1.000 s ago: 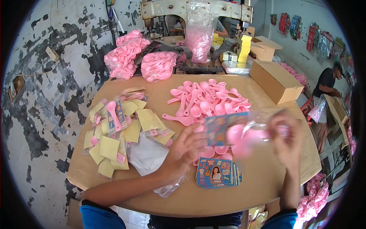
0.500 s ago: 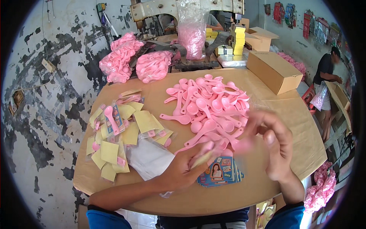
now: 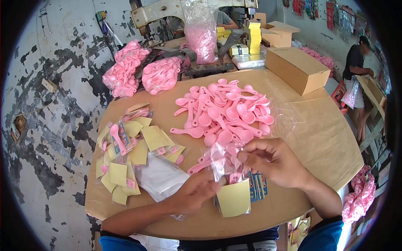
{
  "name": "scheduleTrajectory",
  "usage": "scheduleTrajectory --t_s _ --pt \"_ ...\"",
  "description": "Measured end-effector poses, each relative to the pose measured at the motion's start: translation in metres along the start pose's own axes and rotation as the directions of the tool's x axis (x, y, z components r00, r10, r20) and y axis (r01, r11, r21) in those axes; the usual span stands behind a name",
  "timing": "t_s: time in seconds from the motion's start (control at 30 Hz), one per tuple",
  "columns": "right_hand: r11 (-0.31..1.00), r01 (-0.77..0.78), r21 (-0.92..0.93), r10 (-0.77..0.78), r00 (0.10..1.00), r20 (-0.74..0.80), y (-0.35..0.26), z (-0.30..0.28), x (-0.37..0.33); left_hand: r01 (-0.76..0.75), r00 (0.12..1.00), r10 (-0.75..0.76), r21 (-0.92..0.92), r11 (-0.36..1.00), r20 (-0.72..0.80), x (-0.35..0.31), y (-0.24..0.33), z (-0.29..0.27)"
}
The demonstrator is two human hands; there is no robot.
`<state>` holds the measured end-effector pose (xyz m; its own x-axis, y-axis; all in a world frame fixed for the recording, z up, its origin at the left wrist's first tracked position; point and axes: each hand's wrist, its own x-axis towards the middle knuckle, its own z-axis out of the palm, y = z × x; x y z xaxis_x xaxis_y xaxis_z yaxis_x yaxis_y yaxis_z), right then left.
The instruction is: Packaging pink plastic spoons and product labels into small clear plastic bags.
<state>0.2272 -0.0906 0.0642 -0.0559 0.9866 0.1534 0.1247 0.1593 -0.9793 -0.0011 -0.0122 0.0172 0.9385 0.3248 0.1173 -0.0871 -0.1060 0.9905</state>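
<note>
A clear plastic bag hangs in front of me, a yellow card in its lower part and a pink spoon's handle above the card. My right hand pinches the upper right edge of this bag between thumb and fingers. At its left side, my left hand has closed fingers on the film beside the card. Behind the bag, partly covered, lies a stack of blue printed cards. Just beyond both hands spreads a heap of loose pink spoons.
Filled bags with yellow cards pile up at the left, next to white flat bags. Big bags of pink spoons stand at the back left. A cardboard box sits at the far right. Another person works beyond the table.
My right hand has come left and now grips the bag's top. The bag, earlier folded in my left hand, now hangs open to view, yellow card at the bottom.
</note>
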Motion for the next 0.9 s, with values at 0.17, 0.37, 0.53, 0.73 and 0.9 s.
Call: scheduleTrajectory --t_s 0.17,0.37,0.53,0.73,0.9 --pt "0.923 -0.027 -0.384 0.072 0.992 0.104 0.000 0.001 0.006 0.176 0.906 -0.269 -0.287 0.942 -0.328 0.007 -0.004 -0.002" --pt "0.315 0.472 -0.823 -0.593 0.775 0.218 0.010 0.011 0.008 0.229 0.916 -0.286 -0.218 0.949 -0.282 0.012 0.010 0.003" --pt "0.175 0.514 -0.840 -0.684 0.677 0.271 0.030 0.019 0.016 0.197 0.940 -0.251 -0.233 0.952 -0.230 0.007 0.003 0.004" --pt "0.169 0.480 -0.861 -0.653 0.709 0.268 0.033 0.017 0.014 0.153 0.980 -0.129 0.153 0.976 -0.153 0.009 -0.006 0.000" --pt "0.106 0.500 -0.860 -0.639 0.697 0.326 0.033 0.017 0.014 0.106 0.982 -0.050 0.314 0.944 -0.181 0.011 -0.005 0.003"
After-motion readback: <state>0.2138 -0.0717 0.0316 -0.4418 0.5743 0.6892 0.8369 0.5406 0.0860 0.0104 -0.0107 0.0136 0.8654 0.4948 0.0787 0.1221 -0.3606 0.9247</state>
